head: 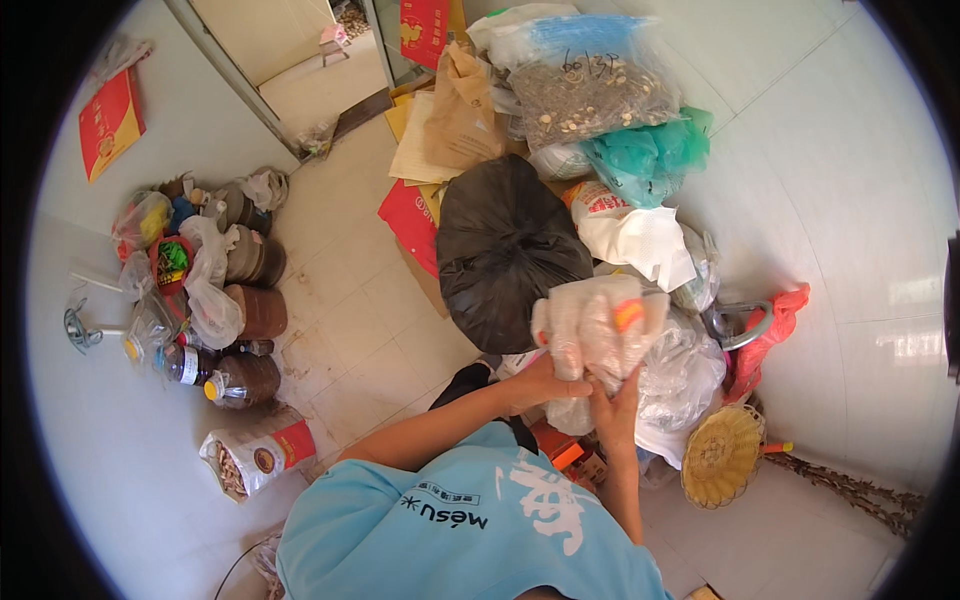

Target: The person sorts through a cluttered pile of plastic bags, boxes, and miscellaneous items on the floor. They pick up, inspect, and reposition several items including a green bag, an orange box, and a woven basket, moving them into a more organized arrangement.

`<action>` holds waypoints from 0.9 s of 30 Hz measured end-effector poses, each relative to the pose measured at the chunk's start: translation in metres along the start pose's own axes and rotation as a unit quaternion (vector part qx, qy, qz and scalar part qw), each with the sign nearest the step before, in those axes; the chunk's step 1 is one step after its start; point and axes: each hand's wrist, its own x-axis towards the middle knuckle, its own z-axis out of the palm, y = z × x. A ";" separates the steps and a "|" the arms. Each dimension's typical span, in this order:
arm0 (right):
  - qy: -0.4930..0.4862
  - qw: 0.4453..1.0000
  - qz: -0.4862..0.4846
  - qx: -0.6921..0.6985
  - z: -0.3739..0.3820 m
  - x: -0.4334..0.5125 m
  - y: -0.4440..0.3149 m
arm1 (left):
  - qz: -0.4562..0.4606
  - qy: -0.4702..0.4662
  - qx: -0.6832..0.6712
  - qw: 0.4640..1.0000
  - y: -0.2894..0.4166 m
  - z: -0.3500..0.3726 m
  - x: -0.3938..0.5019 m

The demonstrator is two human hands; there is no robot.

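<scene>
Both of my hands grip a bundled, semi-transparent plastic bag (600,319) with pale, lumpy contents and an orange-red mark. My left hand (544,386) holds its lower left side, thumb pointing right. On the lower right side is my right hand (616,405), its fingers partly hidden by the bag. What the bag contains cannot be made out. Just beyond it stands a large black plastic bag (510,255), gathered at the top. A heap of clear plastic bags (679,375) lies to the right of my right hand.
A yellow wicker basket (721,457) leans at the right. Behind are a brown paper bag (465,112), a clear sack of dried matter (592,97) and a green plastic bag (649,157). Along the left wall stand several jugs (255,311) and an opened printed sack (262,454).
</scene>
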 end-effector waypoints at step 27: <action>-0.201 0.962 0.045 0.178 0.307 0.107 -0.108 | 0.084 0.137 -0.074 0.984 0.155 -0.283 -0.162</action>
